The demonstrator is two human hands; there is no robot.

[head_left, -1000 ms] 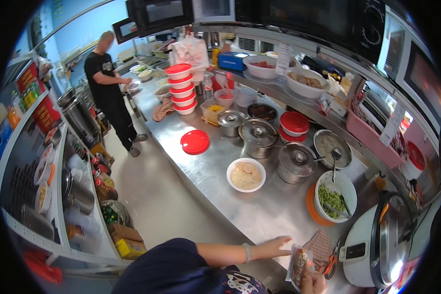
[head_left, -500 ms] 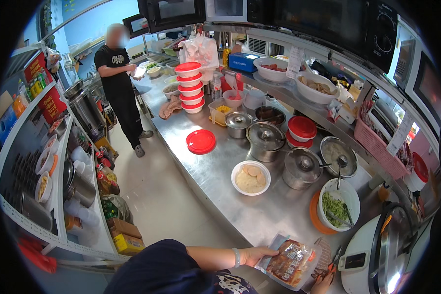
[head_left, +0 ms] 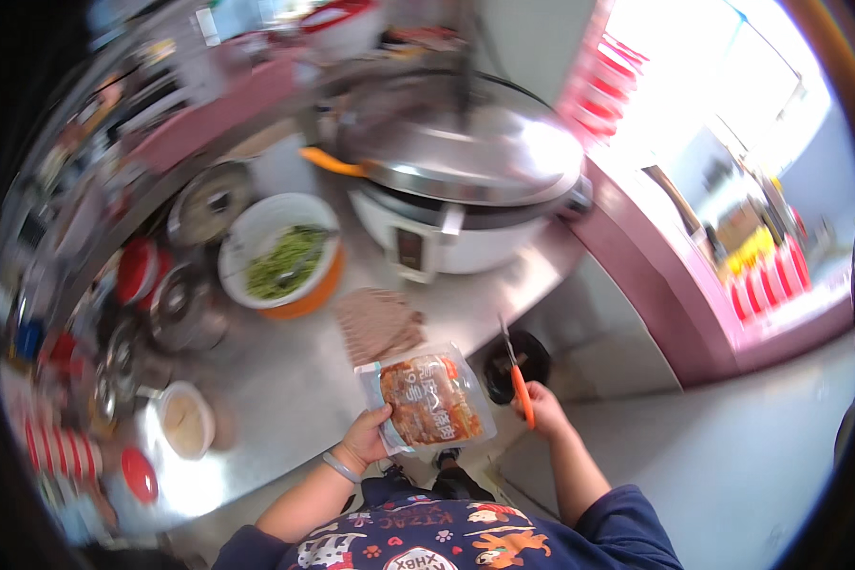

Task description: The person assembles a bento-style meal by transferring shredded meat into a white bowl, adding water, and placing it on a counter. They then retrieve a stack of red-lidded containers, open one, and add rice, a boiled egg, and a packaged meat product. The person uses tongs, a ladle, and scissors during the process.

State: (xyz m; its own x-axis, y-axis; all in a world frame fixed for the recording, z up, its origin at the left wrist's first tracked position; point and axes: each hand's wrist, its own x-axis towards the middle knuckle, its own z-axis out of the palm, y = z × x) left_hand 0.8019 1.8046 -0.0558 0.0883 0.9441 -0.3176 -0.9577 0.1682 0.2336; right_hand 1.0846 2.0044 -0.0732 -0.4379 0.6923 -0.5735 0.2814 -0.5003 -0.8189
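A sealed clear plastic pouch of brown, saucy food (head_left: 437, 399) is gripped at its near left edge by my left hand (head_left: 366, 437), thumb on top. My right hand (head_left: 543, 410) is closed round the orange handles of a pair of scissors (head_left: 521, 385). Their blades point away from me, to the right of the pouch and apart from it. Just past the pouch a folded brown cloth (head_left: 380, 323) lies on the metal counter. Under the scissors, lower down, stands a black bin (head_left: 503, 370), partly hidden.
A large rice cooker (head_left: 484, 237) with a domed steel lid fills the counter's far end. Left of it are a white bowl of shredded greens (head_left: 256, 271), lidded pots (head_left: 185, 309) and a white bowl of pale food (head_left: 185, 427). A pink ledge (head_left: 655, 285) edges the bright window opening.
My view has swung right, toward the rice cooker, and the co-worker is out of sight. The pouch stays in my left hand; the scissors in my right hand now stand apart from it.
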